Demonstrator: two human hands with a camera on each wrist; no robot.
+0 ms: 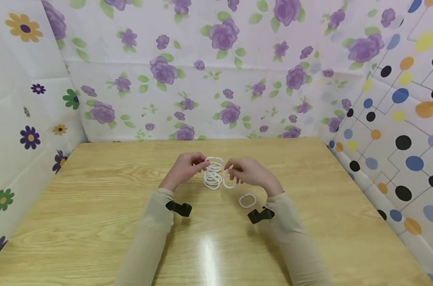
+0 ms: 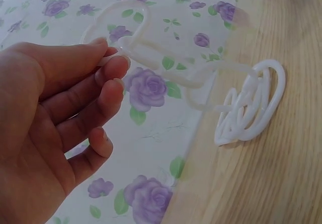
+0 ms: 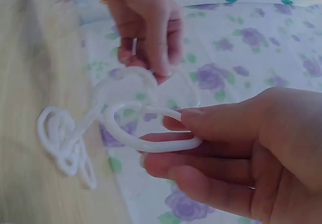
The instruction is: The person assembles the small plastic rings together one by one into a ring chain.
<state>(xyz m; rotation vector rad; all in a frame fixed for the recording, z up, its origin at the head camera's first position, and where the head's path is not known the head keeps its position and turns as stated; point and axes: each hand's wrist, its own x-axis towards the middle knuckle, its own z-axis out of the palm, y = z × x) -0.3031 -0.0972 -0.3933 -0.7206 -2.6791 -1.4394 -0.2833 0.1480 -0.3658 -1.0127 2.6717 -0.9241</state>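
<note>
My left hand point(image 1: 183, 170) pinches the end link of a chain of white plastic C-links between thumb and fingertips. From there the chain slopes down to several links bunched on the table point(image 2: 274, 100). My right hand point(image 1: 253, 171) holds a single white C-link point(image 3: 166, 146) between thumb and fingers, just right of the chain in the head view. Whether this link touches the chain is hard to tell. One more white C-link point(image 1: 240, 201) lies flat on the table, nearer me and below the right hand.
The wooden table point(image 1: 105, 222) spreads to both sides of my arms. Behind it hangs a flowered sheet point(image 1: 130, 99), with a dotted sheet point(image 1: 391, 119) along the right. Each wrist carries a black camera mount point(image 1: 180, 208).
</note>
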